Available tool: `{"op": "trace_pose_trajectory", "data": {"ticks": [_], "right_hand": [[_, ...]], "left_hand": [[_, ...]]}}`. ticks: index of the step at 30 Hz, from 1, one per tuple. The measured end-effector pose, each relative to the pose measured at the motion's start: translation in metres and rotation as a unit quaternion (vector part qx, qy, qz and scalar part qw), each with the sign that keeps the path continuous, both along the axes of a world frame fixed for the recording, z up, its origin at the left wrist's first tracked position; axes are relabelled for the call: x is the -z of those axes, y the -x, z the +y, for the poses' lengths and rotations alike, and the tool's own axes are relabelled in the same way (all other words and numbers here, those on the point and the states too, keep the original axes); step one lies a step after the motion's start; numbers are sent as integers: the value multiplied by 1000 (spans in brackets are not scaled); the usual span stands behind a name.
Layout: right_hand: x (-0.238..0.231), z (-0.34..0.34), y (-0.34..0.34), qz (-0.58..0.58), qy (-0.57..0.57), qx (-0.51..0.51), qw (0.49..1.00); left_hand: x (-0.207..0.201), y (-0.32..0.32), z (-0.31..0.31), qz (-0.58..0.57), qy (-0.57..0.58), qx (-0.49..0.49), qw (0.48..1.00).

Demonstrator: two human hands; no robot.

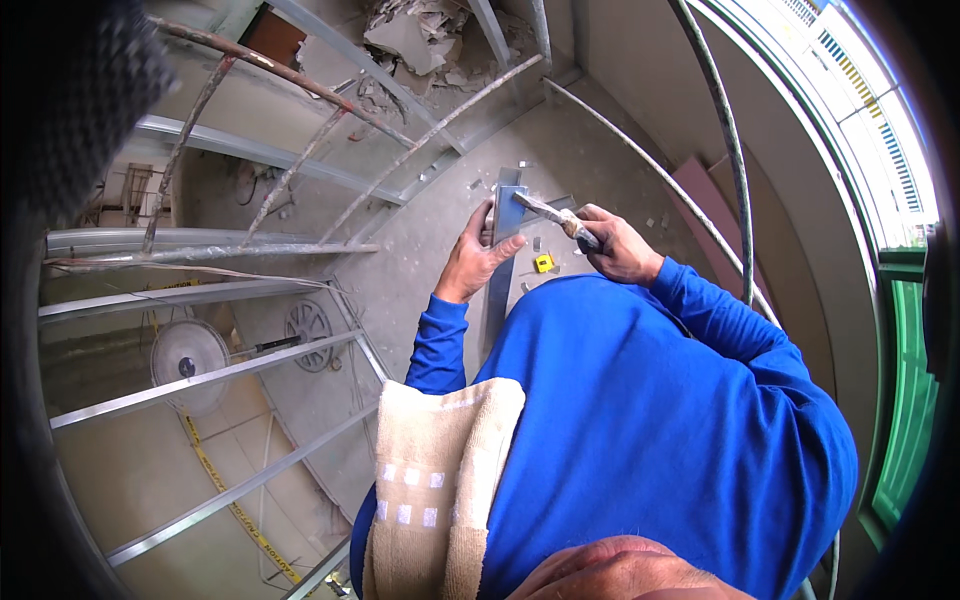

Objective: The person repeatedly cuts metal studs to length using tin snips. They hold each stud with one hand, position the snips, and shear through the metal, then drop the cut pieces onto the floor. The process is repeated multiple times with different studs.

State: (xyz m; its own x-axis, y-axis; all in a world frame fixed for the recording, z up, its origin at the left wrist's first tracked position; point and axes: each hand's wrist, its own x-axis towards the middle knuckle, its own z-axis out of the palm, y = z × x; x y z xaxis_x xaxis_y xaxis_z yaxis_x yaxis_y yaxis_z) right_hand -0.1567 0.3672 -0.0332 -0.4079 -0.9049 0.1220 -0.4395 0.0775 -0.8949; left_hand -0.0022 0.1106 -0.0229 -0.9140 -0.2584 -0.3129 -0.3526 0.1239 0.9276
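My left hand (474, 262) is closed around a grey metal channel (509, 212), its thumb lying along the near side. The channel runs away from my body, and its lower part passes down beside my blue shirt. In my right hand (624, 250) is a pair of metal snips (543, 209), gripped by the handles. Their jaws point left and meet the channel's edge just beyond my left thumb; how far they bite into it cannot be made out. Below the snips, a yellow tape measure (543, 263) lies on the floor.
Small metal offcuts are scattered on the grey floor (420, 240). Metal framing (220, 387) stands at left, with a round fan (189, 366) beyond it. Curved metal bars (640, 148) arch over the right side. Broken board rubble (415, 38) lies at the far end.
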Motion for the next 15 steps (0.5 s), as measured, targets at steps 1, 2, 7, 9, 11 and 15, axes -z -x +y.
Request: {"op": "trace_pose_trajectory", "data": {"ticks": [1, 2, 7, 9, 11, 15], "right_hand": [[-5, -4, 4, 10, -11, 21, 1000], [-9, -6, 5, 24, -11, 23, 999], [-33, -18, 10, 103, 45, 26, 993], [-42, -27, 12, 139, 44, 11, 989], [-53, -38, 14, 200, 60, -9, 978], [-84, -57, 11, 274, 82, -80, 955]], "left_hand": [[5, 4, -4, 59, 48, -22, 997], [6, -1, -11, 19, 29, -71, 997], [-10, -37, -35, -217, -60, -99, 969], [-21, -47, -27, -259, -117, -74, 956], [-31, -45, -22, -262, -167, -37, 950], [-46, -37, -18, -224, -326, -23, 918]]}}
